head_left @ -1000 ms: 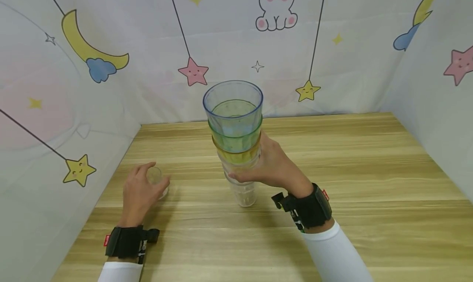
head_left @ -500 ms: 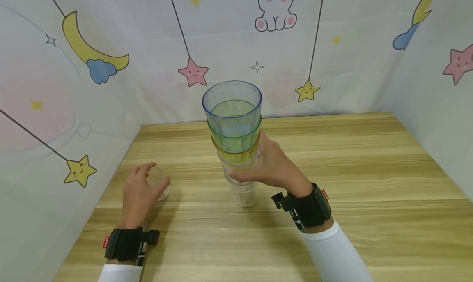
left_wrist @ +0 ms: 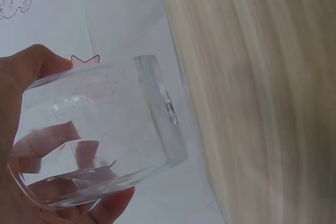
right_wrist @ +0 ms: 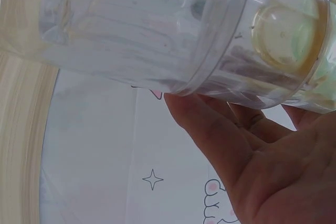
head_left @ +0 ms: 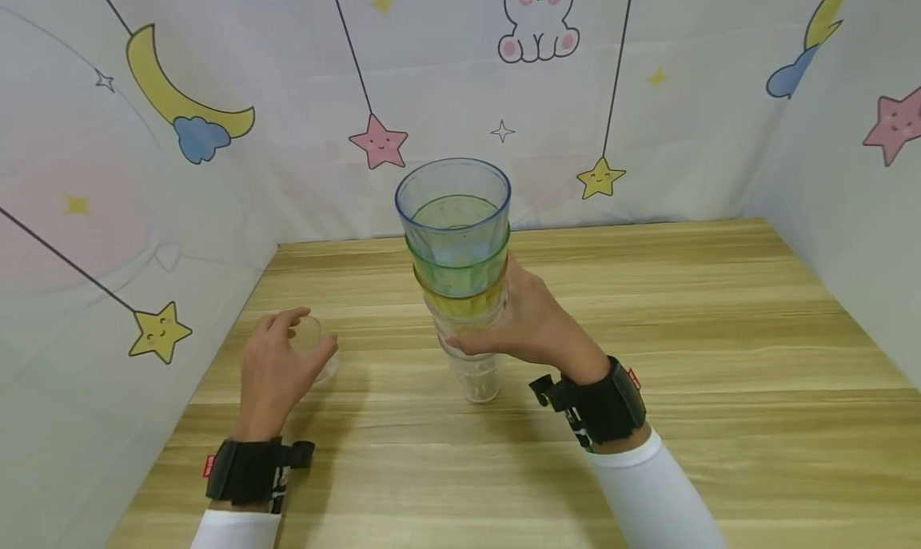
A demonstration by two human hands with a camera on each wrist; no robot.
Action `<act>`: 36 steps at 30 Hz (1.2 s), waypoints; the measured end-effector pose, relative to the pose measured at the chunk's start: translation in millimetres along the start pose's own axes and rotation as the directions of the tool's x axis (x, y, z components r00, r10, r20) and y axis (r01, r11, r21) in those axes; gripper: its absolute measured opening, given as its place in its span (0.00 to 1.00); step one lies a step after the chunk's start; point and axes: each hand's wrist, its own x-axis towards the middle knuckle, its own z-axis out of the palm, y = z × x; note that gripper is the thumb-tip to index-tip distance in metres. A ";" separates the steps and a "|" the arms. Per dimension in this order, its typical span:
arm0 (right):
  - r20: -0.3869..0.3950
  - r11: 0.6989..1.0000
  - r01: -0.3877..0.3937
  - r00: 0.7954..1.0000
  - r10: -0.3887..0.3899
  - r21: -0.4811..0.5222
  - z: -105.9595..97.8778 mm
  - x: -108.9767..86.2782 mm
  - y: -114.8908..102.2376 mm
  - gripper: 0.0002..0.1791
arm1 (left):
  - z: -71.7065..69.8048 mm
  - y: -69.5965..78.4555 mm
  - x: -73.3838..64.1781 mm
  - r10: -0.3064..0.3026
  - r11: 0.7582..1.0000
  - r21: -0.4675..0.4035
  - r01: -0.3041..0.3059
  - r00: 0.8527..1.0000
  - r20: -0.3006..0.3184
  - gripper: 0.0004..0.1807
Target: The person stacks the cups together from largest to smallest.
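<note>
My left hand [head_left: 277, 373] grips a small clear drinking glass [head_left: 325, 365], thumb on one side and fingers on the other. In the left wrist view the thick base of this glass [left_wrist: 160, 108] shows against the white cloth, apart from the wood. My right hand [head_left: 528, 317] is wrapped around the middle of a tall stack of nested plastic cups [head_left: 460, 245]. Blue, green and amber cups form its top, with clear ones [right_wrist: 147, 30] below. The stack is upright; whether its bottom touches the table I cannot tell. Some of the right fingers are hidden behind it.
The wood-grain tabletop [head_left: 691, 325] stretches under both hands. White cloth [head_left: 446, 77] printed with stars, moons and a bear closes off the back and both sides. Each wrist wears a black strap [head_left: 608, 401] with a small camera.
The left hand and its clear glass have shifted slightly to the right and upward in the head view. The right hand and the cup stack stay nearly still.
</note>
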 end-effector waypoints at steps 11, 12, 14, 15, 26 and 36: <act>0.016 0.999 0.033 0.999 -0.033 0.018 -0.7 0.8 1.1 0.49 | -4.9 22.2 8.7 0.066 0.998 -0.019 -0.066 0.998 -0.022 0.26; 0.017 0.999 0.035 0.999 -0.035 0.022 -0.8 0.9 1.0 0.49 | -5.6 24.4 9.5 0.072 0.997 -0.020 -0.072 0.997 -0.025 0.25; 0.019 0.999 0.035 0.999 -0.036 0.026 -1.0 1.0 0.9 0.49 | -7.1 28.6 10.9 0.086 0.996 -0.020 -0.086 0.996 -0.029 0.25; 0.019 0.999 0.035 0.999 -0.036 0.024 -0.9 1.0 0.8 0.49 | -7.9 30.5 11.5 0.092 0.995 -0.021 -0.093 0.995 -0.030 0.25; 0.023 0.999 0.024 0.999 -0.024 0.024 -0.4 2.0 1.4 0.49 | -15.2 48.3 16.1 0.140 0.990 -0.031 -0.141 0.990 -0.036 0.25; 0.019 1.000 0.001 1.000 -0.002 0.015 -0.6 1.2 1.2 0.47 | -22.7 66.6 22.4 0.220 0.973 -0.042 -0.226 0.970 -0.104 0.21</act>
